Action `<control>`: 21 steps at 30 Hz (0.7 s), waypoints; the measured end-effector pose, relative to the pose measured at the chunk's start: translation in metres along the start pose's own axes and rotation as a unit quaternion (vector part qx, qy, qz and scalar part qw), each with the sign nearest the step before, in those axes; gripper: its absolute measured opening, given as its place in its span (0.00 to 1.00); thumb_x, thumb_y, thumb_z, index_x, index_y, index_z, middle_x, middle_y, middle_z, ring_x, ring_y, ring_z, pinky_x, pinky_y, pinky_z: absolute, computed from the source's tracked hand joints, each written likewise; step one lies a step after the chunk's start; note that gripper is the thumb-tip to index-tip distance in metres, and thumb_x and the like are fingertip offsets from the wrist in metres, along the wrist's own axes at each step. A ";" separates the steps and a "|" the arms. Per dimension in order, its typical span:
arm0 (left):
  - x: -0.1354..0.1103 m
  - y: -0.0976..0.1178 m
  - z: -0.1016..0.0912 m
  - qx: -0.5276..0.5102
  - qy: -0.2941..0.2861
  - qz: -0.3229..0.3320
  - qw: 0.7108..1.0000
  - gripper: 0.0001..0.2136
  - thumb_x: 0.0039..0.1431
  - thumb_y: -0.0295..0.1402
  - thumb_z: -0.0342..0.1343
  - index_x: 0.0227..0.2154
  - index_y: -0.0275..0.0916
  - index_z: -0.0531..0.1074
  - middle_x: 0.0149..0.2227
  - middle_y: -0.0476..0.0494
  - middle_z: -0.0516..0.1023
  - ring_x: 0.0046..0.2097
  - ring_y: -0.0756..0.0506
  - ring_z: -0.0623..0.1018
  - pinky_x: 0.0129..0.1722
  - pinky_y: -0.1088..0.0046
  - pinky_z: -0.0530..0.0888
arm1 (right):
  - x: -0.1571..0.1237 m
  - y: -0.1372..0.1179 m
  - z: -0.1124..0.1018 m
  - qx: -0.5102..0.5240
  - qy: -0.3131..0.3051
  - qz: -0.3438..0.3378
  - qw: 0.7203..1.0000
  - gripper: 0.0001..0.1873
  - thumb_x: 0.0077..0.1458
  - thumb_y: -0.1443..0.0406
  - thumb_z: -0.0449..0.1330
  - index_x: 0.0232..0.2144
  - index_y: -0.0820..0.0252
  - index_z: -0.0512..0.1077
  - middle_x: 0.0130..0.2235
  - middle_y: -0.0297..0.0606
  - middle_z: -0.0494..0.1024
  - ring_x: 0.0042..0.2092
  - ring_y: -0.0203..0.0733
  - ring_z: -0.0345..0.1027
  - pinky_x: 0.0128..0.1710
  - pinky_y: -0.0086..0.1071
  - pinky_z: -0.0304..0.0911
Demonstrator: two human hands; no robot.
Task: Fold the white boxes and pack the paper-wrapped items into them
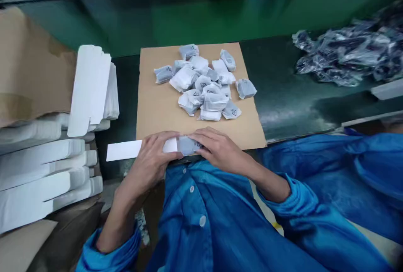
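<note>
At the near edge of a brown cardboard sheet (157, 104), my left hand (151, 163) grips a long white carton (123, 150) that points to the left. My right hand (220, 150) is closed on a small grey plastic-wrapped packet (187, 145) held at the carton's right end. Whether the packet is partly inside the carton I cannot tell. Farther back on the cardboard lies a heap of several similar wrapped packets (204, 87).
Stacks of flat white cartons (40, 175) stand at the left, with more leaning upright (91, 83) beside brown paper (28, 66). A pile of dark plastic bags (349, 56) lies at the far right on the green surface (283, 91). Blue sleeves fill the near foreground.
</note>
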State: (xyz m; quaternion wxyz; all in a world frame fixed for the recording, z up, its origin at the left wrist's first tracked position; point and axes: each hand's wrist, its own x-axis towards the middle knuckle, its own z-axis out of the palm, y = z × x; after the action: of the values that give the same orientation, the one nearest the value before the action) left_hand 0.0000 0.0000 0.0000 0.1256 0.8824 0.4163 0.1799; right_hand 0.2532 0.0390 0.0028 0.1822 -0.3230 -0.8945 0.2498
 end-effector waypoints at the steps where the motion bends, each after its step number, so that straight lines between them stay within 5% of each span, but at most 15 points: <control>1: 0.000 0.000 0.001 0.004 0.002 0.000 1.000 0.16 0.63 0.20 0.50 0.40 0.46 0.79 0.59 0.38 0.69 0.59 0.38 0.69 0.52 0.56 0.68 | 0.006 0.000 0.003 -0.011 -0.007 -0.014 1.000 0.19 0.64 0.70 0.55 0.56 0.71 0.69 0.53 0.50 0.75 0.53 0.50 0.69 0.55 0.43 0.70; 4: 0.001 0.001 0.005 0.020 0.024 -0.002 1.000 0.15 0.63 0.21 0.51 0.39 0.46 0.80 0.57 0.39 0.70 0.58 0.38 0.70 0.52 0.57 0.69 | 0.020 -0.004 0.017 -0.032 0.010 -0.027 0.999 0.18 0.66 0.71 0.51 0.55 0.69 0.68 0.53 0.51 0.76 0.52 0.50 0.69 0.54 0.46 0.70; 8: -0.002 0.001 0.011 0.049 0.087 -0.016 0.995 0.13 0.63 0.23 0.53 0.40 0.47 0.79 0.57 0.39 0.70 0.57 0.38 0.71 0.52 0.58 0.69 | 0.024 -0.017 0.043 -0.019 0.106 0.023 0.994 0.21 0.66 0.71 0.48 0.60 0.69 0.63 0.57 0.55 0.72 0.58 0.52 0.66 0.58 0.48 0.67; 12: -0.006 0.001 0.021 0.079 0.163 -0.046 0.982 0.10 0.61 0.23 0.56 0.41 0.42 0.77 0.55 0.36 0.70 0.55 0.39 0.73 0.52 0.59 0.71 | 0.019 -0.030 0.051 0.156 0.177 0.124 0.964 0.24 0.65 0.69 0.52 0.62 0.58 0.62 0.57 0.48 0.71 0.58 0.45 0.68 0.57 0.42 0.70; 16: -0.001 0.013 0.035 0.111 0.235 -0.022 0.965 0.11 0.59 0.21 0.58 0.42 0.41 0.73 0.50 0.36 0.72 0.53 0.42 0.75 0.51 0.61 0.73 | 0.029 -0.043 0.056 0.360 0.139 0.181 0.905 0.26 0.61 0.70 0.53 0.62 0.58 0.63 0.53 0.43 0.76 0.51 0.40 0.74 0.52 0.37 0.72; 19: 0.009 0.028 0.037 0.120 0.278 -0.025 0.953 0.16 0.59 0.20 0.57 0.48 0.40 0.72 0.53 0.34 0.72 0.55 0.42 0.75 0.53 0.62 0.73 | 0.041 -0.047 0.046 0.404 0.128 0.207 0.882 0.28 0.59 0.69 0.56 0.63 0.60 0.64 0.47 0.41 0.79 0.45 0.40 0.75 0.45 0.34 0.73; 21: 0.015 0.031 0.027 0.117 0.293 -0.020 0.949 0.20 0.59 0.22 0.58 0.54 0.42 0.69 0.58 0.33 0.69 0.58 0.42 0.74 0.54 0.64 0.73 | 0.038 -0.037 0.014 0.361 0.151 0.217 0.895 0.25 0.60 0.66 0.58 0.60 0.58 0.68 0.38 0.36 0.79 0.37 0.38 0.73 0.38 0.31 0.71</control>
State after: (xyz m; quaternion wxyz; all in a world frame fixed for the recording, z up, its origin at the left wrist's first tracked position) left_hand 0.0413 -0.0097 -0.0093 -0.1026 0.7906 0.4704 0.3784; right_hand 0.2006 0.0355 0.0183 0.3599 -0.4550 -0.6126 0.5369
